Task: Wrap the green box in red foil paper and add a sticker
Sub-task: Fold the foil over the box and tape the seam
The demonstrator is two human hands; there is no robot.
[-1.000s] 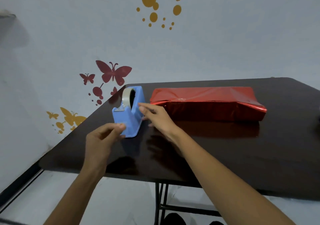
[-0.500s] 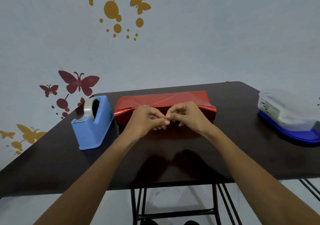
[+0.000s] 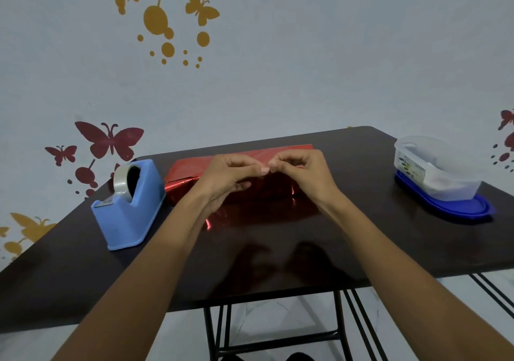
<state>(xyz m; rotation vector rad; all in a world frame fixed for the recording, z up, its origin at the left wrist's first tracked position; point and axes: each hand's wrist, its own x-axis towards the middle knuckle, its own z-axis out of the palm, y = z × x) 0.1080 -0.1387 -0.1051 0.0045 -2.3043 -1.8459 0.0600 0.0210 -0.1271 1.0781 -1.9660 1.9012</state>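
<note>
The long red foil-wrapped box [image 3: 180,177] lies near the bench's [image 3: 83,277] far edge, long axis left-right, directly beneath the left hand [image 3: 228,177] and right hand [image 3: 303,174]. Equally near, both curl, fingertips meeting over its middle; whether they pinch anything I cannot tell.

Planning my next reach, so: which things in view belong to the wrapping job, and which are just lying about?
In the job: red foil-wrapped box; blue tape dispenser; left hand and right hand, pinching what seems a tape piece between them.

Lying about: clear plastic container on a blue lid.
</note>
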